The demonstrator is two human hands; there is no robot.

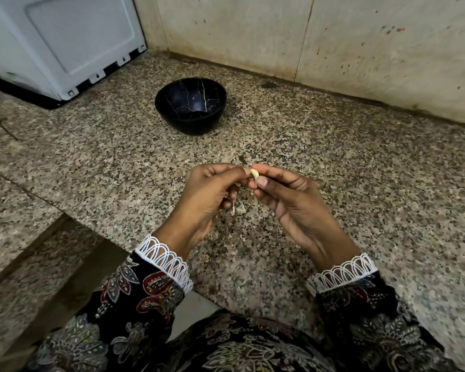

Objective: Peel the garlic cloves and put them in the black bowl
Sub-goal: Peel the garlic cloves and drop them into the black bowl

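Note:
A small pale garlic clove (254,175) is held above the speckled granite counter, between the fingertips of both hands. My left hand (207,194) pinches it from the left with curled fingers. My right hand (287,194) pinches it from the right, thumb on top. Beyond the hands stands the black bowl (190,105) with thin gold veins; its inside looks dark and I see nothing in it. Bits of papery garlic skin (239,208) lie on the counter under the hands.
A white appliance (65,44) stands at the back left on a black base. Stained tiled walls (333,36) close off the back and right. The granite counter (360,170) ends in an edge at the lower left, with a lower ledge beyond.

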